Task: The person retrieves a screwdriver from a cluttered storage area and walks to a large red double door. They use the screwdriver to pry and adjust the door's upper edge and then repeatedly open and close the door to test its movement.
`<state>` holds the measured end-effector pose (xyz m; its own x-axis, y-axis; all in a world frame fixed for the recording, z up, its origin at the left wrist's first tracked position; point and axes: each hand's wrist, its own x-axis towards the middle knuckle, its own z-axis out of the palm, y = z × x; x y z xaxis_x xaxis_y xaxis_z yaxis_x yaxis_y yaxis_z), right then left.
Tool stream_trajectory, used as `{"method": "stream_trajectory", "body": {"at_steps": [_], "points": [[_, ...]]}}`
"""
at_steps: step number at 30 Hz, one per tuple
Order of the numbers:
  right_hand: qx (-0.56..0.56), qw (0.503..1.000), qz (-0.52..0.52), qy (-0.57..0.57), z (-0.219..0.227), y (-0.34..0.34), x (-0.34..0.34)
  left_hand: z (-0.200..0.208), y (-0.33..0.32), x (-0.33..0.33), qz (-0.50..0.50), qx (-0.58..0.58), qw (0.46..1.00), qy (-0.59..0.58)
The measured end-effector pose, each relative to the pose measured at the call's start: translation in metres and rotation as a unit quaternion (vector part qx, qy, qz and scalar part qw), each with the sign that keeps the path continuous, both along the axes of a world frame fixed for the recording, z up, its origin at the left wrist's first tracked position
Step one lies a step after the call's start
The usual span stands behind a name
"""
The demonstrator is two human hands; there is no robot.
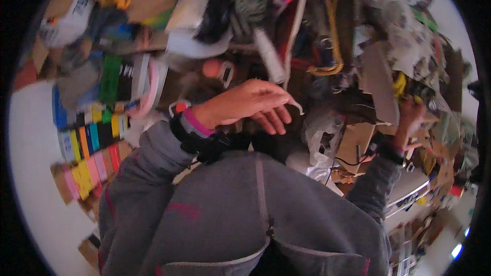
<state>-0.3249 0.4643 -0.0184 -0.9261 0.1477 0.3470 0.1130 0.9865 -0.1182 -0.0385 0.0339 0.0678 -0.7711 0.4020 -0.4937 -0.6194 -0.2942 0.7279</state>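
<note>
My left hand is at the middle of the view, with thumb and forefinger brought together on an off-white cord. The cord hangs from the top of the view, and its short loose end curls out past my fingertips. The other fingers of this hand droop loosely below. My right hand reaches out to the right among cardboard pieces and plastic wrapping. It is blurred, and its fingertips are partly lost in the clutter, so whether it grips anything is unclear. Beside it stands a brown cardboard flap.
Yellow cord hangs in a loop near the top. Clear plastic bags and an open cardboard box lie between my hands. Colourful small boxes are stacked at the left. An orange round object sits beyond my left wrist.
</note>
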Motion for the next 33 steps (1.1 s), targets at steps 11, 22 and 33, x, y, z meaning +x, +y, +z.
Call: {"method": "stream_trajectory", "body": {"at_steps": [11, 22, 33], "points": [[-0.41, 0.819, 0.371, 0.152, 0.108, -0.221, 0.214, -0.112, -0.057, 0.286, 0.276, -0.097, 0.936, -0.194], [-0.357, 0.676, 0.613, -0.202, 0.111, -0.407, 0.379, -0.174, 0.008, 0.491, 0.537, 0.01, 0.816, -0.214], [-0.287, 0.538, 0.761, -0.22, 0.111, -0.498, 0.469, -0.212, 0.105, 0.569, 0.708, -0.009, 0.692, -0.137]]}}
